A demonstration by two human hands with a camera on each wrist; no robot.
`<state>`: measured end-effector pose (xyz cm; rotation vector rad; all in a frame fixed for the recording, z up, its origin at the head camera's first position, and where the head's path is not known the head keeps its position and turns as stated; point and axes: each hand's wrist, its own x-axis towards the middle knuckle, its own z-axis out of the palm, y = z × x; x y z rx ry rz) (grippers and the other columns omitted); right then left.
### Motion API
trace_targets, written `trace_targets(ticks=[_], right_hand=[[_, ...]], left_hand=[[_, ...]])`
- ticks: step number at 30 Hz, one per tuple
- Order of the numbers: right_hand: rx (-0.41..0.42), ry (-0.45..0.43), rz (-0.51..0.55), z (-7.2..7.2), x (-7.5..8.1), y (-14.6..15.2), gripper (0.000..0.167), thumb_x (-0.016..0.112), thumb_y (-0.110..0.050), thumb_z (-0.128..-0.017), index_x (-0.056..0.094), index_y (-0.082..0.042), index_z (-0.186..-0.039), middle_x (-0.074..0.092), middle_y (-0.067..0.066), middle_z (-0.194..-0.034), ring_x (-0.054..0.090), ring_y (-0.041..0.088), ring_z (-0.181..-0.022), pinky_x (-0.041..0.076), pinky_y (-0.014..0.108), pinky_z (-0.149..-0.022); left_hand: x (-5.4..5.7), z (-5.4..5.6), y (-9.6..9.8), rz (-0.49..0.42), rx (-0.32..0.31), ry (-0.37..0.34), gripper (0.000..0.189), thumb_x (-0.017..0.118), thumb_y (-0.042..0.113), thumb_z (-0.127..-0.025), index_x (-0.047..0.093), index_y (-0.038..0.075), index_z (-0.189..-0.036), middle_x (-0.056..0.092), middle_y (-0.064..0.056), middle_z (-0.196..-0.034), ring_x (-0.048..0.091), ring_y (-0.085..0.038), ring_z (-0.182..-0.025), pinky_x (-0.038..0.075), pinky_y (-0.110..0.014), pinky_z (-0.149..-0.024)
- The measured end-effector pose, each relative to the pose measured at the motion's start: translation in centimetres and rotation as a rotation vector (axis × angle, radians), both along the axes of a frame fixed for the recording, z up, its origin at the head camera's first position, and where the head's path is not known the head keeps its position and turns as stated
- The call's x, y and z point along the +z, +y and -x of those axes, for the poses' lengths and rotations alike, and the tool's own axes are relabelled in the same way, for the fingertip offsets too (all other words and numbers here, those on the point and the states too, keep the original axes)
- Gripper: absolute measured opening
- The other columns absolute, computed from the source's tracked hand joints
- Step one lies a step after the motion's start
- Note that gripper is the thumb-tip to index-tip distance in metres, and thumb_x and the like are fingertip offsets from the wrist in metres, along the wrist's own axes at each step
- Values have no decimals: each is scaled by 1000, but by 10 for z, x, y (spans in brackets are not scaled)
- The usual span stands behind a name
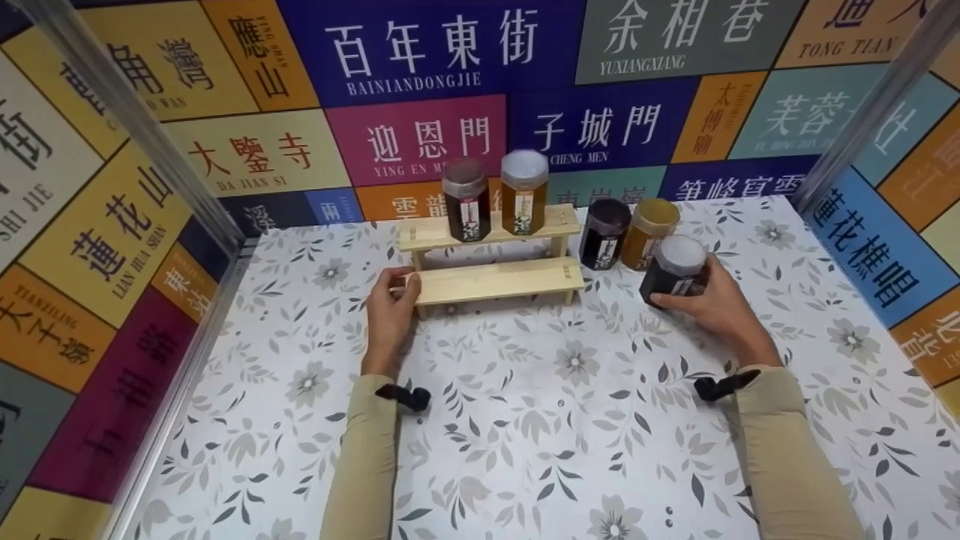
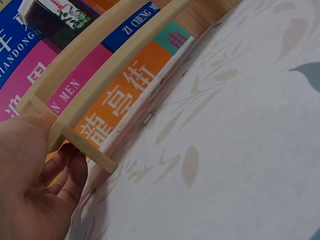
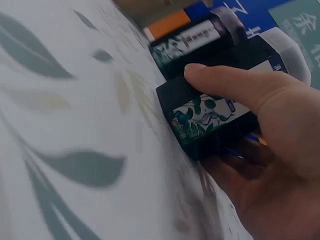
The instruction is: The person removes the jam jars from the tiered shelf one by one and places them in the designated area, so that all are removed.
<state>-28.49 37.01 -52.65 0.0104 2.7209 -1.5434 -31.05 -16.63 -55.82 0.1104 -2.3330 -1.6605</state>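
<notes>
Tabletop point(image 1: 525, 409), white and flower-patterned, stretched before me. Toward its far side stood a two-step wooden rack point(image 1: 495, 282); the left hand point(image 1: 390, 306) pinched its lower step's left end. Right of the rack, the right hand point(image 1: 716, 304) gripped a dark, white-lidded jar point(image 1: 661, 276), just nearer than two other jars point(image 1: 603, 234).

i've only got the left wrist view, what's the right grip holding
Observer: The right grip holds a dark jar with a whitish lid.
Operator: any jars near that one
Observer: Yes, a dark-lidded jar and an amber jar stand just behind it in the head view.
Operator: and on the upper shelf, anything besides the dark jar with the pink label mark i see
Observer: Yes, a whitish-lidded amber jar stands to its right.
</notes>
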Motion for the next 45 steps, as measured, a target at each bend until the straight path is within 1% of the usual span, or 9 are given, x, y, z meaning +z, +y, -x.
trace_targets(ticks=[5,8,10,16,20,24,31,39,45], right_hand=[[-136,-18,-10,1,-7,18,115,91,-42,-90,16,-4,-169,37,28,-170,37,47,-158,29,63,-130],[-207,-16,-17,6,-11,23,111,88,-44,-91,18,-5,-168,37,28,-170,37,47,-157,29,62,-131],[-228,-1,-35,12,-12,23,109,88,-45,-91,20,-5,-167,38,29,-168,38,47,-157,30,62,-131],[-214,53,-111,35,-11,21,105,86,-42,-94,23,-2,-168,43,31,-165,43,49,-154,35,62,-128],[-198,51,-122,42,-10,23,103,84,-38,-96,21,-1,-169,43,32,-164,44,49,-153,37,61,-126],[-187,42,-154,48,-10,25,102,84,-37,-96,22,0,-168,43,33,-164,43,50,-153,36,63,-127],[-159,25,-151,50,-13,30,102,84,-35,-97,21,0,-169,42,35,-164,43,52,-153,34,64,-128],[-163,33,-139,51,-16,34,98,84,-34,-97,25,-1,-168,44,34,-164,44,51,-153,34,63,-128],[-146,6,-123,52,-16,34,101,81,-36,-100,18,-1,-169,38,34,-168,39,51,-156,30,63,-130]], left_hand=[[-1,0,0,-7,-6,-9,30,68,37,-108,71,16,-130,72,-8,-117,71,-23,-99,60,-34,-80],[-1,1,-1,-10,-10,-1,30,68,37,-108,71,16,-130,72,-8,-117,71,-22,-99,60,-32,-79],[-1,1,-2,-17,-8,9,30,69,37,-108,71,16,-130,72,-8,-116,71,-22,-98,60,-33,-79],[1,-3,-6,-28,0,13,30,69,36,-108,71,15,-129,71,-10,-116,70,-22,-97,60,-35,-78],[0,-4,-5,-19,0,10,30,68,36,-108,71,15,-130,71,-10,-116,71,-23,-96,59,-32,-74],[-1,-5,-3,-17,2,9,31,68,36,-108,70,15,-131,71,-11,-116,71,-23,-95,58,-32,-72],[-2,-5,0,-12,10,2,30,68,36,-108,71,16,-130,71,-10,-116,72,-24,-96,59,-34,-73],[-2,-3,2,-3,5,0,29,67,36,-109,71,16,-130,72,-10,-117,71,-24,-99,59,-34,-80],[0,-2,2,-8,4,13,28,68,35,-109,70,16,-130,72,-10,-117,71,-24,-97,59,-36,-80]])
